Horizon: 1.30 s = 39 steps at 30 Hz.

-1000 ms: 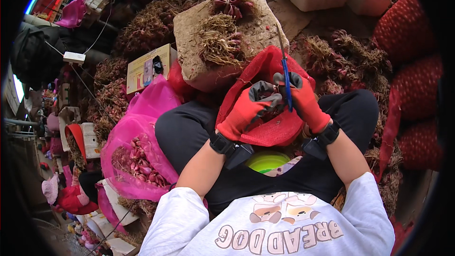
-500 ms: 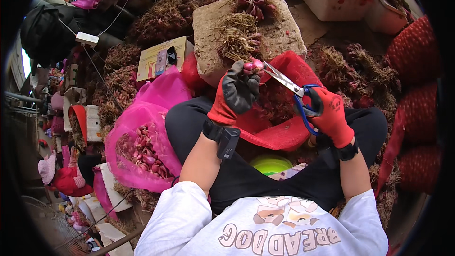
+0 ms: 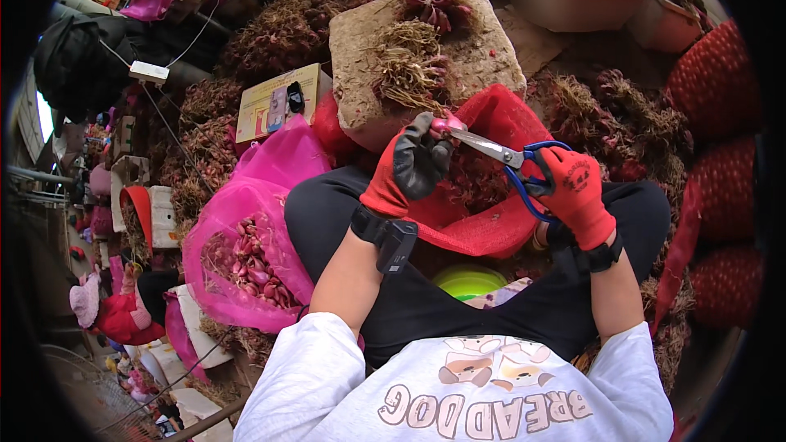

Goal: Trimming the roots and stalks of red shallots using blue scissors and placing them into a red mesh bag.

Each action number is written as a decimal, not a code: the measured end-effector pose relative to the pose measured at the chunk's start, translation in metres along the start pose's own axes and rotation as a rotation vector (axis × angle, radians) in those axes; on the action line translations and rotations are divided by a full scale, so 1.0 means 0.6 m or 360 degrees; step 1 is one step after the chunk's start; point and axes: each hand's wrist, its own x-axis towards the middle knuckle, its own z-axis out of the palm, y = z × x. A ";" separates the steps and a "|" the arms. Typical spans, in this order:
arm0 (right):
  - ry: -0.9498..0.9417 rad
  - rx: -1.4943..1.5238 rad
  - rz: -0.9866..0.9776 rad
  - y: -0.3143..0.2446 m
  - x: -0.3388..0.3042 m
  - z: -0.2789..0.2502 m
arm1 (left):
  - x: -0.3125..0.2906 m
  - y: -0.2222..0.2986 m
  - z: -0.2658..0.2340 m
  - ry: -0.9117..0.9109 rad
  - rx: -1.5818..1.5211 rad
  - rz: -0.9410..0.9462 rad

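Between the thumb and fingers of my left hand [image 3: 413, 164], in a red and black glove, is a pinkish-purple shallot [image 3: 443, 125]. My right hand [image 3: 571, 192], gloved alike, grips blue-handled scissors [image 3: 491, 148]. Their blades are together, with the tips against the shallot. Just beyond, bunches of shallots with dry stalks [image 3: 409, 65] lie on a worn pale foam block [image 3: 357, 49]. Below both hands a red mesh bag [image 3: 483, 233] spreads across my lap, with shallots and dry trimmings inside it.
To the left a pink mesh bag [image 3: 201, 266] holds loose shallots [image 3: 255, 266]. A yellow box [image 3: 254, 106] carries a phone and a dark object. Heaps of dried shallots [image 3: 573, 115] lie on both sides. Full red sacks [image 3: 716, 188] stand at right; a green bowl [image 3: 467, 280] sits between my legs.
The scissor blades have come together at the shallot, having been apart before. My left hand and the shallot have shifted slightly right and down.
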 end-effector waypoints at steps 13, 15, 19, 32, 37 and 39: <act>0.0067 0.0796 0.0211 -0.005 0.003 0.018 | -0.007 0.002 0.009 -0.0271 0.0350 0.0048; 0.0020 0.1076 0.0423 0.013 -0.002 0.023 | -0.004 -0.006 0.030 -0.0253 0.0721 0.0246; -0.0325 0.2615 0.1122 0.013 0.011 0.038 | -0.001 -0.033 0.067 -0.0244 0.1843 0.0565; 0.0313 0.1871 0.0650 -0.016 0.024 0.057 | 0.003 -0.093 0.057 0.0082 0.1035 0.0027; 0.0023 0.1875 0.0641 -0.023 0.030 0.062 | 0.002 -0.097 0.034 0.0059 0.1373 0.0145; -0.0065 0.2355 0.1068 -0.012 0.031 0.061 | 0.004 -0.084 0.034 0.0066 0.1561 0.0353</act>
